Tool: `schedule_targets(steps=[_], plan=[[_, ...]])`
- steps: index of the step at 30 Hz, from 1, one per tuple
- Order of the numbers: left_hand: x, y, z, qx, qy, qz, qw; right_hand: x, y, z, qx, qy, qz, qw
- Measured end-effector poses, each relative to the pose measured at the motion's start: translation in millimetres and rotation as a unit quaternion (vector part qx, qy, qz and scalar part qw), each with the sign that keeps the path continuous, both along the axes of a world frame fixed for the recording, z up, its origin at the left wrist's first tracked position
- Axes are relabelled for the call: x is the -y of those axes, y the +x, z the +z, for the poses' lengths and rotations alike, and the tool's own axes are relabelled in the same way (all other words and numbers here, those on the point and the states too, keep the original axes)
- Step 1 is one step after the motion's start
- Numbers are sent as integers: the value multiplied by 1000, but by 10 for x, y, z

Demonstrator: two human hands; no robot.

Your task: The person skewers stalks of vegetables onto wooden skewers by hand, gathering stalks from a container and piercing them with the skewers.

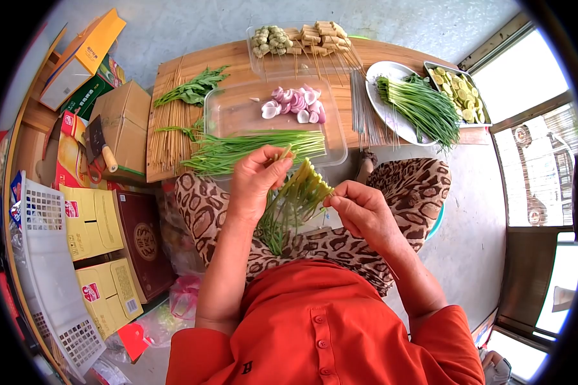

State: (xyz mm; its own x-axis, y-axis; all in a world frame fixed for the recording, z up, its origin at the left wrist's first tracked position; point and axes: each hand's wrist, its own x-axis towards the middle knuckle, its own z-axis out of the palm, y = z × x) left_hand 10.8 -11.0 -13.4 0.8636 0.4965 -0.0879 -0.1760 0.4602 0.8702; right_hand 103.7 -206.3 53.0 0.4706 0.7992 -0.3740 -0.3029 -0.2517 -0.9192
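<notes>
Between my hands hangs a row of green chives [293,199], their pale cut ends lined up side by side, apparently on a thin skewer. My right hand [361,208] is closed in a pinch at the lower right end of this row. A thin stick seems to run on below that wrist. My left hand [260,176] pinches a pale stalk end, probably a chive, just left of the row's upper end. In front of both hands, more chives [263,149] lie across the near side of a clear plastic tray [228,106], with cut purple onion pieces [295,104] behind them.
On the wooden table [237,64] are bamboo skewers [170,144], leafy greens [192,88], a tray of skewered rolls [324,37], metal skewers [359,106], an oval plate [376,74] of chives and sliced green rounds [459,96]. A cleaver [96,138] stands left by cardboard boxes [125,122].
</notes>
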Motion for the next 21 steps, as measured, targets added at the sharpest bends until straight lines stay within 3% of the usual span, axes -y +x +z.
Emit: schedule_targets(steps=[5, 8, 10, 14, 21], plan=[[48, 8, 35, -10, 5, -26, 1000, -57, 9, -12, 7, -10, -13, 1000], [25, 35, -49, -7, 31, 14, 999, -59, 4, -44, 13, 6, -20, 1000], [-48, 31, -116, 8, -24, 79, 997, -26, 11, -57, 22, 0, -20, 1000], [-205, -18, -161, 34, -20, 93, 995, 56, 51, -38, 5, 18, -40, 999], [-16, 75, -40, 36, -23, 38, 998, 58, 20, -32, 11, 12, -29, 999]])
